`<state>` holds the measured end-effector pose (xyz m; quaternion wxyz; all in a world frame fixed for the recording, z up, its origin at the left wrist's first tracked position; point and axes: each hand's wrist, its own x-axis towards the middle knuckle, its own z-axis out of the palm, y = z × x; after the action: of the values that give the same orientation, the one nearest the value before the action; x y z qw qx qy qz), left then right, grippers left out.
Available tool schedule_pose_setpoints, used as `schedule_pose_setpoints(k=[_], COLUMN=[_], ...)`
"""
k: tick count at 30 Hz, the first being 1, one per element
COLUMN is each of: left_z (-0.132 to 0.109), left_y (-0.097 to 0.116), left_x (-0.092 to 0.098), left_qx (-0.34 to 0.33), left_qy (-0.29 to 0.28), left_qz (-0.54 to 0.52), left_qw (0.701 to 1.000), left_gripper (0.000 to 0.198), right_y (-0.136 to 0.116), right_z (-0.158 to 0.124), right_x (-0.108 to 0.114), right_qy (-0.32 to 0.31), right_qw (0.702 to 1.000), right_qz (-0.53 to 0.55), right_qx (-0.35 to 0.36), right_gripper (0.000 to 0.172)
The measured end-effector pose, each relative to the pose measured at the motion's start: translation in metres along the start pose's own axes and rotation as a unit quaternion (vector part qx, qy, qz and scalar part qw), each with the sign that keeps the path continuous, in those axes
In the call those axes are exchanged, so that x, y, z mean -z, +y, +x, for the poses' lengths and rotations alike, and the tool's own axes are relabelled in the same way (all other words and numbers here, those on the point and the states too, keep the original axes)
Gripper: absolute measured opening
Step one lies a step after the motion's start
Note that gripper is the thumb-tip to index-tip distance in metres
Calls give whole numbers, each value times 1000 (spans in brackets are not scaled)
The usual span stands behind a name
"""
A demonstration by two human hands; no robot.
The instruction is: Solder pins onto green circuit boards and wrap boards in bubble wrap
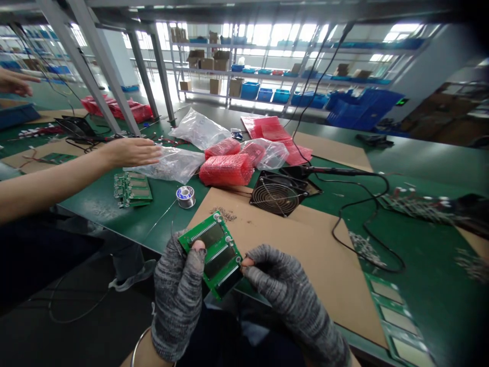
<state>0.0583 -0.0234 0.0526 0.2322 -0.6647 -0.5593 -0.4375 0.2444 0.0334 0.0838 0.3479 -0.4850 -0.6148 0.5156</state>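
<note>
Co-worker's hand (pixel 133 152): outstretched, fingers extended, above a clear plastic bag (pixel 173 165)

Board stack (pixel 133 189): green, several pieces, on the green table (pixel 133 224) below that hand

Left hand (pixel 178 295): grey knitted glove, fingertips bare; grasping the circuit board, thumb laid across its face, remaining fingers mostly hidden behind

Solder spool (pixel 186 198): blue-and-white label, on the table beyond the left hand

Circuit board (pixel 220 259): held up between both hands, in front of the table's near edge; left long edge in the left hand, right corner at the right fingertips; long axis slanting from upper left to lower right, the lower end nearer the wearer; face tilted up toward the head camera; green, rectangular, bearing three dark oblong panels in a row, lines of silvery pins beside them, round fittings along the right long edge

Fan (pixel 278 194): black, wire guard, at the edge of the brown cardboard (pixel 313 255)

Right hand (pixel 286 288): matching glove; thumb and forefinger pinched together at the board's right corner; cannot tell what lies between them
</note>
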Motion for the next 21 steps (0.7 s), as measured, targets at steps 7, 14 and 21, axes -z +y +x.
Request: schedule_pose_setpoints(k=[7, 14, 21], left_z=[-5, 2, 1], left_y=[3, 11, 15], left_x=[0, 2, -2], left_qx=[24, -2, 103], left_qy=[-6, 5, 17], left_qz=[-36, -51, -104], left_qw=[999, 999, 989], left_gripper=[72, 75, 54], right_y=[1, 1, 3], right_z=[0, 0, -3], right_x=[3, 2, -2], right_qy=[11, 12, 56], right_qw=[1000, 1000, 998], right_qz=[-2, -6, 19], right_qx=[10, -8, -27], right_gripper=[15, 17, 18])
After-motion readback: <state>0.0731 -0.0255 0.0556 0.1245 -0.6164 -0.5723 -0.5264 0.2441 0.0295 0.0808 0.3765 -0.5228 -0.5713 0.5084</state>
